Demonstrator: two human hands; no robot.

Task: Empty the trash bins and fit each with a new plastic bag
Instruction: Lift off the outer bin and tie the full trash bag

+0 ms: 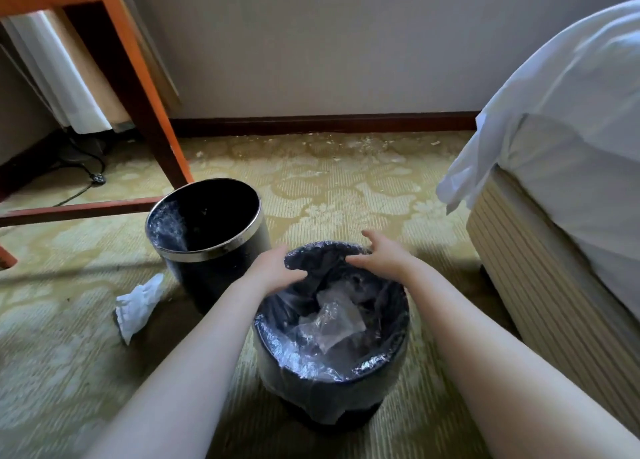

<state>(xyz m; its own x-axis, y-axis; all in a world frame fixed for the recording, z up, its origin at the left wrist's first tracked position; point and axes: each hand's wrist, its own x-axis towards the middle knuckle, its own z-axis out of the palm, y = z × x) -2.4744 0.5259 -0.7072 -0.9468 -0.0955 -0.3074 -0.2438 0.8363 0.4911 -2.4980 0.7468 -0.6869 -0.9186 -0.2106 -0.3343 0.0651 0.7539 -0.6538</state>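
Note:
A black bin [332, 399] stands on the carpet right in front of me. A clear plastic bag [294, 351] lines it and is folded over the rim. Crumpled clear plastic [337, 316] lies at its bottom. My left hand [273, 268] is at the far left of the rim, fingers curled over the bag's edge. My right hand [382, 250] straddles the far rim, thumb inside and fingers stretched outside, pressing the bag. A second black bin [207, 250] with a chrome rim stands behind and to the left; its inside is dark, with a sheen on its left wall.
A crumpled white tissue [136, 306] lies on the carpet left of the bins. An orange wooden table leg [138, 88] rises just behind the far bin, with a cable [86, 178] under the table. The bed [554, 216] with a hanging white sheet fills the right side.

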